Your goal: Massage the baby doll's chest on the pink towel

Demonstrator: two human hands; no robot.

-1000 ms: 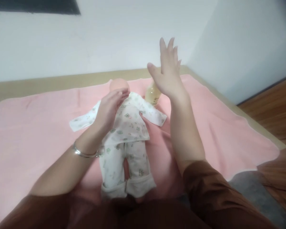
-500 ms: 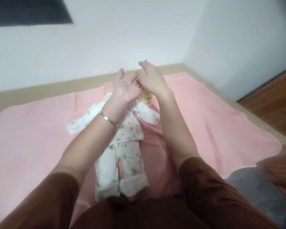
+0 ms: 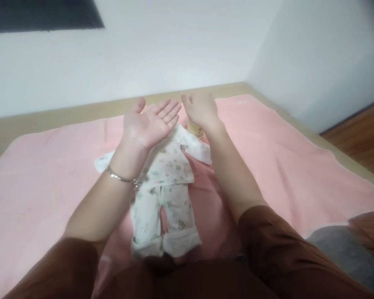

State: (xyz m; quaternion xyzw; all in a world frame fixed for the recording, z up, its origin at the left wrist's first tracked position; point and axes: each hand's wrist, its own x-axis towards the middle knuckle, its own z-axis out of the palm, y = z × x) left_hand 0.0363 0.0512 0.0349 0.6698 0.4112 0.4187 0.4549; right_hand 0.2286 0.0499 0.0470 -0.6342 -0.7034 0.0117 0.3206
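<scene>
My left hand [image 3: 149, 124] is held palm up above the clothes, its fingers stretched out and nothing lying in it. A silver bracelet [image 3: 121, 177] circles that wrist. To its right is my right hand [image 3: 201, 109], back towards me and apart from the left. Its fingers are blurred and partly turned out of sight. Below both hands lies a small white printed baby top [image 3: 171, 164], spread flat, with its left sleeve partly behind my left wrist. Matching baby trousers [image 3: 177, 209] lie under its hem, cuffs folded up. A yellowish bottle [image 3: 195, 131] stands behind my right hand, partly hidden.
A pink blanket [image 3: 255, 166] with wavy edges covers the surface under the clothes. Its tan border [image 3: 81, 111] runs along the white wall [image 3: 174, 45]. A dark panel [image 3: 43, 14] is at upper left; brown wood [image 3: 364, 137] and a grey patch [image 3: 339, 245] are at right.
My left hand has moved left and slightly down, away from my right hand, and its palm now shows more fully. The right hand has dropped a little and its fingers no longer reach over the left.
</scene>
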